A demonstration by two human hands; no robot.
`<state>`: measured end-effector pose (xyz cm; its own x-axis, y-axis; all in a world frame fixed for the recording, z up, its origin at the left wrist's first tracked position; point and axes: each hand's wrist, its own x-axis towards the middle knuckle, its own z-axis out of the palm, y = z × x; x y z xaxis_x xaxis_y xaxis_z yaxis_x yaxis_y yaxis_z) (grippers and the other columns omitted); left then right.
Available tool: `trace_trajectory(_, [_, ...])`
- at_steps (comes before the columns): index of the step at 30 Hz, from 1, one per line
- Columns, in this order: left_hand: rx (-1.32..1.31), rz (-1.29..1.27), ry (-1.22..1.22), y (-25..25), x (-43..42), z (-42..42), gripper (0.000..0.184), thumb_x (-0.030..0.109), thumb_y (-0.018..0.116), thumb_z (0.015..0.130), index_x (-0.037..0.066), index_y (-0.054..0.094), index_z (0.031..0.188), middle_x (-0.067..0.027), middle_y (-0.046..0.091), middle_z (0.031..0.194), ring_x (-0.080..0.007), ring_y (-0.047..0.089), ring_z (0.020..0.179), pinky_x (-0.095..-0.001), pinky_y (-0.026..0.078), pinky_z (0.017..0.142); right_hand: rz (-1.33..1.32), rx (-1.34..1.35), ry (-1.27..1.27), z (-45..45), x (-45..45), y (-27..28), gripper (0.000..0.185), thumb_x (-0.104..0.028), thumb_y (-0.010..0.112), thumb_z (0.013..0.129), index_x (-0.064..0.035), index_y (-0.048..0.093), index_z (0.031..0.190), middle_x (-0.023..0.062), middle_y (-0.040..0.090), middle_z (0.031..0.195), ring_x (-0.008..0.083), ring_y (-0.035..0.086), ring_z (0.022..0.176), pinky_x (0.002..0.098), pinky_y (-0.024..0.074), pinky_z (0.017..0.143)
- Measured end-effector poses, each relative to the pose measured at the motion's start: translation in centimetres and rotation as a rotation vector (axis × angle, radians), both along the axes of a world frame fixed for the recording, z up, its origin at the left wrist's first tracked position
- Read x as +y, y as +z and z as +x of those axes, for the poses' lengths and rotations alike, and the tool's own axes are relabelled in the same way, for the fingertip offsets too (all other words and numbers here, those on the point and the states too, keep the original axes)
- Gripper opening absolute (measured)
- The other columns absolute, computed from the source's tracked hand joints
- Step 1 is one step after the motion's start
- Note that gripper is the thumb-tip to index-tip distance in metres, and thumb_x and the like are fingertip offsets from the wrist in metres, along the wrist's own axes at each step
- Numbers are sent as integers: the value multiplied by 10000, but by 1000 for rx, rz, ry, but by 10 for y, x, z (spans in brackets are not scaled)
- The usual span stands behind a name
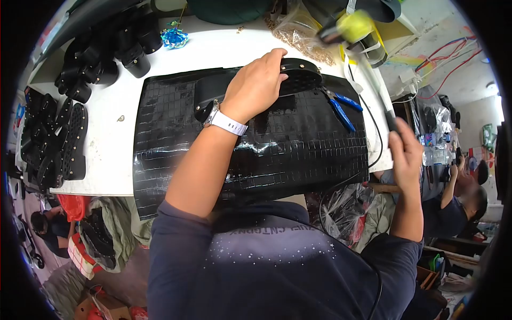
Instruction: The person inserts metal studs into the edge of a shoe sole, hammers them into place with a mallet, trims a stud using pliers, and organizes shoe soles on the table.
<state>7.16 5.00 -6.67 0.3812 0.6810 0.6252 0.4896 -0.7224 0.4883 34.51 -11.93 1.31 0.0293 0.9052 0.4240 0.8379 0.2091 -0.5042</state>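
Observation:
A black shoe sole [303, 79] with small gold studs along its edge lies on its side on a black crocodile-patterned sheet [298, 160]. My left hand [256, 85], with a white-strapped watch at the wrist, is closed around its middle. My right hand [406, 154], off to the right, grips the dark end of a hammer [381, 90]. The hammer is raised, and its yellow-green head is blurred by motion, apart from the sole. Blue-handled pliers [341, 109] lie on the sheet to the right of the sole.
Black studded soles [74, 141] are stacked at the left; black heeled pieces [133, 61] stand behind. A blue foil flower [174, 37] and a plastic bag of small gold studs [306, 40] lie at the back. A black cable [380, 133] runs down the right. Another person [453, 205] sits at right.

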Motion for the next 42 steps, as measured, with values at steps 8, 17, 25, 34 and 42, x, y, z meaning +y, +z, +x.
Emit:
trace_trajectory(8, [57, -38, 0, -1, 4, -3, 295, 129, 648, 850, 2, 519, 1082, -187, 654, 939, -369, 635, 858, -420, 508, 741, -223, -143, -25, 2, 6, -13, 324, -83, 589, 897, 68, 571, 1185, 206, 680, 979, 178, 651, 858, 274, 482, 788])
trace_trajectory(17, [56, -45, 5, 2, 0, -4, 280, 127, 643, 855, 13, 525, 1082, -192, 657, 932, -373, 635, 855, -422, 508, 740, -188, 47, 17, 3, 7, -45, 313, -115, 579, 920, 41, 570, 1191, 75, 662, 835, 109, 591, 718, 261, 465, 671])
trace_trajectory(25, [167, -152, -47, 15, 0, -7, 356, 123, 644, 854, 28, 497, 1164, -207, 634, 1016, -380, 615, 946, -418, 488, 805, -167, 730, -77, 3, -24, -69, 345, -181, 508, 984, -6, 533, 1280, -21, 495, 644, 26, 403, 486, 166, 293, 417])
trace_trajectory(34, [290, 192, -69, 27, 1, 22, 354, 79, 626, 831, 109, 565, 1178, -61, 605, 1096, -297, 595, 968, -363, 485, 812, -296, 792, -59, 8, -23, -84, 332, -186, 534, 971, -2, 561, 1245, -21, 513, 638, 23, 412, 466, 175, 303, 411])
trace_trajectory(42, [149, 15, -153, 18, 9, 28, 315, 38, 611, 837, 131, 583, 1137, -35, 641, 1053, -265, 618, 946, -342, 492, 803, -299, 682, -33, 13, -15, -73, 352, -172, 560, 955, 10, 558, 1256, -22, 522, 653, 15, 409, 494, 175, 303, 436])
